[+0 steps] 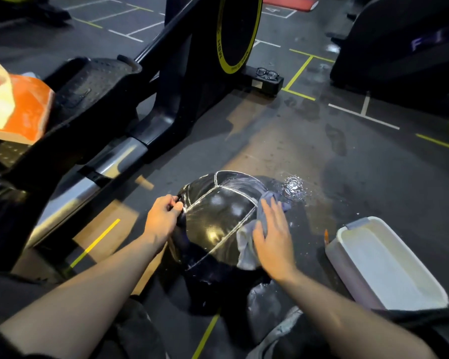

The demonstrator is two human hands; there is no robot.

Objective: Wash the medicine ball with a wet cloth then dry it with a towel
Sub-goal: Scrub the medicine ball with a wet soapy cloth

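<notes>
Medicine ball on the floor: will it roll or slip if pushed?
Probably rolls: the medicine ball is round, and the left hand grips its side. Likely slippery: its surface glistens wet where the right hand presses the cloth.

A glossy black ball (218, 218) with white seams sat wet on the near floor, a grey cloth (246, 244) draped against its right side.

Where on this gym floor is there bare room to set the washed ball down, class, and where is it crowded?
Free: the floor between the exercise machine's base and the medicine ball, though partly wet; also the stretch beyond the white tub. Crowded: left of the ball, where the machine's rail runs close; right, the puddle and tub hem it in.
</notes>
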